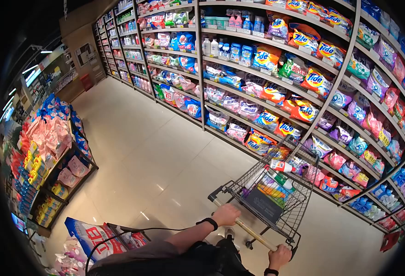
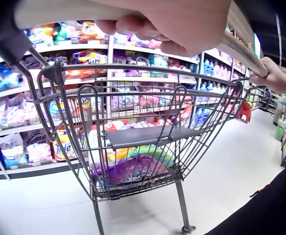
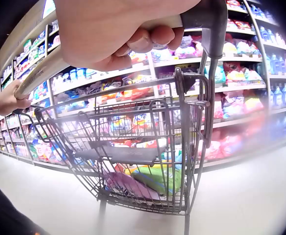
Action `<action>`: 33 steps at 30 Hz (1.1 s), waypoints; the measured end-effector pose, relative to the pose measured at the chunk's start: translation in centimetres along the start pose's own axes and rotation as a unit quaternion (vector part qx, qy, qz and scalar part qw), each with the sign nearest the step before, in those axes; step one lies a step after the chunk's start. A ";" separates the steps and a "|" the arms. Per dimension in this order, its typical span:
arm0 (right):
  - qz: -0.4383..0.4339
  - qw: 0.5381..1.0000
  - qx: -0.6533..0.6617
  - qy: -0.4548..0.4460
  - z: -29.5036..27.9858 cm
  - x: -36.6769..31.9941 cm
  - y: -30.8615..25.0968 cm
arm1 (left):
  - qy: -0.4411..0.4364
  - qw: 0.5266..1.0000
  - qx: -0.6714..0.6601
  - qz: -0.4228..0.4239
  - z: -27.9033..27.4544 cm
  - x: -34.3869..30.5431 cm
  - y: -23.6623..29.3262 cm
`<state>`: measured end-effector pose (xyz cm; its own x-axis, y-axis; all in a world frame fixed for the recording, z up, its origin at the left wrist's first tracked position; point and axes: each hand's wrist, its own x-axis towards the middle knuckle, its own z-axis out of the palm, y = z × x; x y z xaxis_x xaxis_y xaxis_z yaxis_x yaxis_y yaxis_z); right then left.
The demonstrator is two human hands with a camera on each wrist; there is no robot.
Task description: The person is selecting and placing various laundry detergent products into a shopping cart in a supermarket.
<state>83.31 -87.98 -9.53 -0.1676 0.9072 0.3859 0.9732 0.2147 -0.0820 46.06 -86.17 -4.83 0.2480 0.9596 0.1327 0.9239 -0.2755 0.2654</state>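
Note:
My left hand (image 1: 226, 214) grips the pale bar handle (image 1: 250, 232) of a wire shopping cart (image 2: 148, 70), near the bar's left end. Around the same bar near its right end curl the fingers of my right hand (image 1: 279, 257). Inside the basket lie a white bottle with red on it (image 1: 281, 165), a green-and-white bottle (image 1: 281, 180) and colourful packs. Low in the basket, a purple bag (image 2: 130, 169) and a green bag (image 3: 157, 180) show through the wires. A dark grey flap (image 1: 262, 204) partly covers these goods. Both wrists wear dark bands.
Tall shelves (image 1: 276, 77) of bagged and bottled detergents run along the aisle, close beyond the cart. At left stands a display stand (image 1: 80, 177) piled with bags and bottles. Large detergent bags (image 1: 96, 237) sit near my left side. Shiny tiled floor (image 1: 133, 147) stretches between.

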 end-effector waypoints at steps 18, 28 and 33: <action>-0.172 0.982 0.078 0.016 6.2 15.5 -10.1 | 0.079 0.979 0.065 -0.178 -3.4 -1.8 -10.4; -0.270 0.955 0.122 0.006 10.5 25.3 -12.8 | 0.122 0.957 0.028 -0.262 -3.7 -0.4 -12.4; -0.320 0.938 0.134 0.019 13.4 30.7 -15.9 | 0.129 0.940 0.046 -0.312 -4.3 0.4 -14.9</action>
<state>60.58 -58.66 -8.65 -0.6926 0.5497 0.4671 0.6009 0.7979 -0.0480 31.16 -81.89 -4.59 -0.4183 0.8839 0.2092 0.8906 0.3539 0.2856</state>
